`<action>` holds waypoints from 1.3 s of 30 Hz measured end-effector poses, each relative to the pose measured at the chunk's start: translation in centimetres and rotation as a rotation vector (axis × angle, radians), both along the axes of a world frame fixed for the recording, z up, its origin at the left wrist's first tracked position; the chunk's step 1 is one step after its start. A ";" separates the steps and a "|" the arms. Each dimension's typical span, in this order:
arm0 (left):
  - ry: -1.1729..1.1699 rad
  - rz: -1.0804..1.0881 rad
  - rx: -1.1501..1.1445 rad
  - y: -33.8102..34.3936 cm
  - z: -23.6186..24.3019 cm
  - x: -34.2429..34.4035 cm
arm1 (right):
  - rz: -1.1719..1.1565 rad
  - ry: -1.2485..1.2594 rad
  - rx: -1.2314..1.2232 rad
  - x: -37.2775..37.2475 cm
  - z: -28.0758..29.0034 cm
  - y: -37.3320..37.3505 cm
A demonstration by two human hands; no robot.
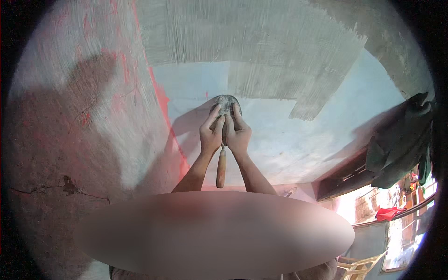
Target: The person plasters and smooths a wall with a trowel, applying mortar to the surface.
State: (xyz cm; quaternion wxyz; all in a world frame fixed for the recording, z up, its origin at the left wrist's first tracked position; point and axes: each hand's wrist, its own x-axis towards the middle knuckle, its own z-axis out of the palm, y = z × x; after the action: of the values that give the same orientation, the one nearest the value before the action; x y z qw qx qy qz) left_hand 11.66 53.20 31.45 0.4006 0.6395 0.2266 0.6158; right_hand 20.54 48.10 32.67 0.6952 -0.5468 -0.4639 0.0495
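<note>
Both my hands press a plastering trowel (226, 103) flat against a pale blue wall. The trowel's rounded blade is coated in grey plaster, and its wooden handle (221, 168) hangs down between my wrists. My left hand (211, 132) lies on the left side of the blade with its fingers spread upward. On the right side my right hand (238, 130) does the same, touching the left hand. My forearms rise from a blurred area at the bottom.
Fresh grey plaster (261, 51) covers the upper wall in combed strokes, with a patch ending just above right of the trowel. A rough reddish wall (84, 116) stands to the left. Dark cloth (401, 144) hangs at the right by a bright window opening (401, 210).
</note>
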 end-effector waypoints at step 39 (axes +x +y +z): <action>0.089 -0.017 -0.121 0.5 3.1 0.0 | -0.048 0.026 -0.014 -0.4 3.1 0.0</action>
State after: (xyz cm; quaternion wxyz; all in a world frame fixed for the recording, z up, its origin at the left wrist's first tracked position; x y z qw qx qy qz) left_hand 11.67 53.68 34.54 0.4333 0.6427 0.2756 0.5686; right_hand 20.09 48.13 35.75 0.6984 -0.5618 -0.4412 0.0434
